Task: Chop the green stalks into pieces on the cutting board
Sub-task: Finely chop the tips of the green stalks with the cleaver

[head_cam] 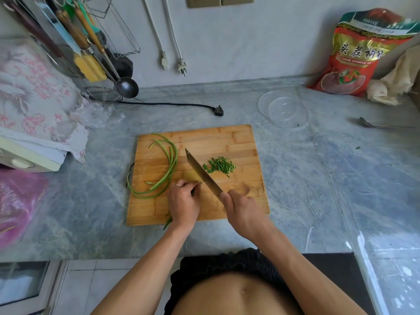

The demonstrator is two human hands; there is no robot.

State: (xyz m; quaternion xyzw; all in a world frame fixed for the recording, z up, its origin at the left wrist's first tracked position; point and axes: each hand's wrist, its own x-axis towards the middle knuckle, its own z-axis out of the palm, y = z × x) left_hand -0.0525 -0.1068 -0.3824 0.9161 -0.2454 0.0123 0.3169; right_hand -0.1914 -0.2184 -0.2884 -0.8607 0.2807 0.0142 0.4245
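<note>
The right hand [243, 212] is closed fully around the handle of a knife [202, 173], which is hidden inside the fist; the blade is angled up and to the left across the cutting board [227, 142], its edge lowered toward the wood just beside the fingertips of the left hand [183, 201]. The left grip is curled down, knuckles raised, and is pressed onto the ends of a small bunch of green stalks [168, 164], the ends themselves mostly covered by the fingers; a ring is seen on one finger. Both forearms are extended from the bottom of the view, converging over the near half of the board. The long uncut stalks are laid in a curve along the left side of the board, with a few ends seen past the near edge below the left wrist. A small heap of chopped pieces [219, 165] is gathered right of the blade, near the board's middle. The board is set on a grey marbled worktop [318, 189], with a clear glass bowl [283, 110] placed well apart behind it to the right.
</note>
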